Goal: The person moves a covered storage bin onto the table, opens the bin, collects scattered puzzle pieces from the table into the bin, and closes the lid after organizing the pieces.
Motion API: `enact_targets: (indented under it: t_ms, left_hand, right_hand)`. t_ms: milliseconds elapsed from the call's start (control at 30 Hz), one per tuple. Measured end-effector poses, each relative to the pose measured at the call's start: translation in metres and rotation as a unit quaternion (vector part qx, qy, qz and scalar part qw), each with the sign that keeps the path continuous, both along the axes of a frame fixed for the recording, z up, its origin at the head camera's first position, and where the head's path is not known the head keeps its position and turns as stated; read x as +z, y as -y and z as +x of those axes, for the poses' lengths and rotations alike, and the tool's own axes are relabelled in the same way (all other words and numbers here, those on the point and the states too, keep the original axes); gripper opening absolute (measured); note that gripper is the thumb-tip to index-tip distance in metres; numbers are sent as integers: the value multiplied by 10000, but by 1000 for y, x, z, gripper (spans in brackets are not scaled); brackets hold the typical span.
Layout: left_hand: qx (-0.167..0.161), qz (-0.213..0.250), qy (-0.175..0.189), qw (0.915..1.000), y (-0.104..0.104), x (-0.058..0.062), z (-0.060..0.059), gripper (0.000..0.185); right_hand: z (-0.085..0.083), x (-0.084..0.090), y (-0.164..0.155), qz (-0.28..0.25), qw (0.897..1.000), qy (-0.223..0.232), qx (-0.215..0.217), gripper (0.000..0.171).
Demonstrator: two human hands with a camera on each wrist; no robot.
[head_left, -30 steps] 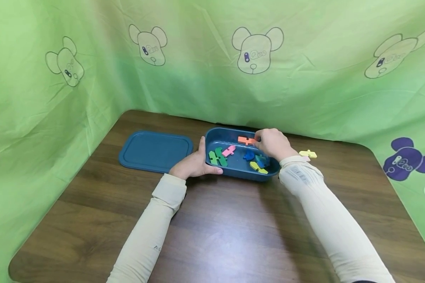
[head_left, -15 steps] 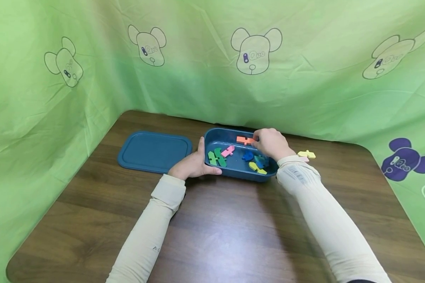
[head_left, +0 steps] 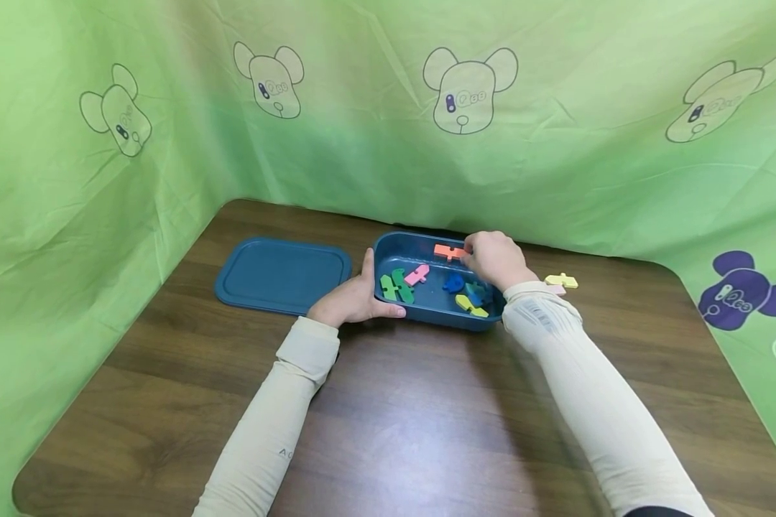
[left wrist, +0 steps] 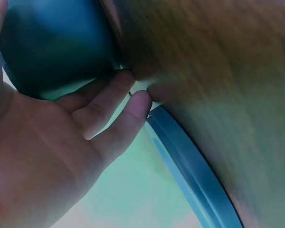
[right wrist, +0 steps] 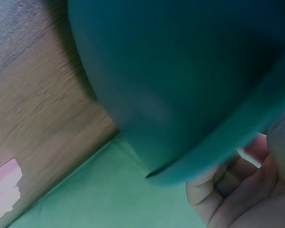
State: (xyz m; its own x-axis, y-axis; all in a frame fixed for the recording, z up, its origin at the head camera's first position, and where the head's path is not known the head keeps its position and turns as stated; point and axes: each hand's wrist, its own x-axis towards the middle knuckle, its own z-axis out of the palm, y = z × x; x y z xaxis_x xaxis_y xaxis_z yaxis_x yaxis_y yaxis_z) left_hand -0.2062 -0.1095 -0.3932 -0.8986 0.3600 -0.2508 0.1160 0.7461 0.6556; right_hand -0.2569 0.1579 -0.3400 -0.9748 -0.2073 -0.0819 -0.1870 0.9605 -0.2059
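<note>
Teal plastic bin (head_left: pixel 427 310) is sitting at the frame's centre on the brown desk (head_left: pixel 394 416). Left hand (head_left: pixel 352 298) is clasping its near-left rim, grip curled around it. Right hand (head_left: pixel 494 260) is pinching an orange foam piece (head_left: pixel 447 251) over the bin's far side.

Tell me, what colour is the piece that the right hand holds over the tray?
Orange piece, pinched by the right hand; the head view shows it best.

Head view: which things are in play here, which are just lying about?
In play:
- blue tray, left hand holding its end
- orange piece, pinched by right hand
- other pieces in the tray

Lying about:
- blue lid
- yellow piece on table
</note>
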Motion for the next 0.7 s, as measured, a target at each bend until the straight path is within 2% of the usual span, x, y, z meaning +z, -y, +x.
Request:
enact_targets:
  t_ms: [500,700]
  left_hand:
    - [-73,22,-31,10000,0,2,1,134]
    - [-65,6,-21,10000,0,1,0,134]
  right_hand:
    - [-6,-5,5,-75,9996,24,-276,20]
    - [-6,-10,7,-81,9991,-144,-381,21]
